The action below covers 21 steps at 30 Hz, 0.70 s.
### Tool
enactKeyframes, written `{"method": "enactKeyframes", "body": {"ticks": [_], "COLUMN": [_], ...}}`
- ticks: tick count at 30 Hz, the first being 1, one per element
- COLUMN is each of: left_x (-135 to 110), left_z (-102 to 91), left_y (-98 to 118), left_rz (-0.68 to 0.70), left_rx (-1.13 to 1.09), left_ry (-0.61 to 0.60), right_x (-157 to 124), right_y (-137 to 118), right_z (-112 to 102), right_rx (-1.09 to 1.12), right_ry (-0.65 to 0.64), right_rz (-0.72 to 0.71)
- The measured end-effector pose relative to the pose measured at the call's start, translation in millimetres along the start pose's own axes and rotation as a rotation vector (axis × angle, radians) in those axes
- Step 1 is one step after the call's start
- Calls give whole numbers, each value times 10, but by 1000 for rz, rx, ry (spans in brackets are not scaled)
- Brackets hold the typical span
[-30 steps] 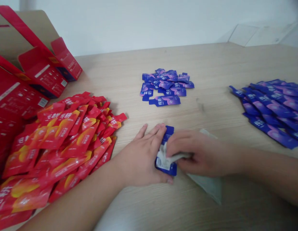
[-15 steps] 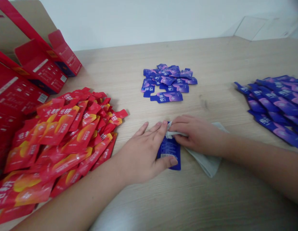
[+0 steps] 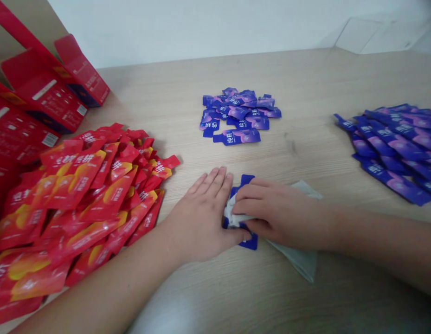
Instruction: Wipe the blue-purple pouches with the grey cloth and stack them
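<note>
"What's that right hand (image 3: 281, 211) got hold of?"

"A pale cloth (image 3: 300, 260). The fingers are curled tight on a bunched fold of it, and the rest trails out under the hand and to its right, down to a corner on the near side."

"And the blue packet (image 3: 249, 242)?"

"Right under that grip. The bunched cloth covers its middle, so I only see an end poking out on the far side of the fingers and the other on the near side. It's flat on the wooden table (image 3: 278, 301)."

"The left hand (image 3: 204, 215) isn't grasping anything, is it?"

"No, it's laid out flat just left of the grip, fingers straight and pointing away, thumb reaching across the packet's near part. How hard it presses, I can't tell."

"What's around them?"

"Well left of the grip, a big heap of red packets (image 3: 97, 195), with red boxes (image 3: 55, 93) behind it. Straight beyond the grip is a small cluster of purple packets (image 3: 241, 111), print facing up, with one (image 3: 239, 137) along its near edge. Far off to the right, a larger overlapping pile of purple packets (image 3: 392, 148)."
</note>
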<state>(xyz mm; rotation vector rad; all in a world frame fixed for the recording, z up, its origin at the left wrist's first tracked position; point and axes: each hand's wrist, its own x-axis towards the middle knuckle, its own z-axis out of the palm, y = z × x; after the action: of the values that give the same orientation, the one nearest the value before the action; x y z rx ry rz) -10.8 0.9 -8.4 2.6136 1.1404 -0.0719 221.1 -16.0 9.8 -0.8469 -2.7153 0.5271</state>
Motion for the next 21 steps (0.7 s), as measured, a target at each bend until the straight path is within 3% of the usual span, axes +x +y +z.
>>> {"method": "enactKeyframes", "body": {"ticks": [8,13,15,18,21], "left_x": [-18,21,31,31,27], "left_z": [47,47,28,-8,-35], "left_y": [34,53,46,32,26], "left_rz": [24,25,-3,16,31], "left_rx": [-72,-115,-127,-112,-115], "left_ry": [125,197,182,119,92], "right_x": [23,-13,-18,1,40], "right_y": [521,526,420,247,206], "right_z": [-39,-38,-16,18,22], "right_rx": [-159,-81,-30,54,66], "right_ry": [177,395,357,153,54], "right_rz": [205,209,130,28,55]}}
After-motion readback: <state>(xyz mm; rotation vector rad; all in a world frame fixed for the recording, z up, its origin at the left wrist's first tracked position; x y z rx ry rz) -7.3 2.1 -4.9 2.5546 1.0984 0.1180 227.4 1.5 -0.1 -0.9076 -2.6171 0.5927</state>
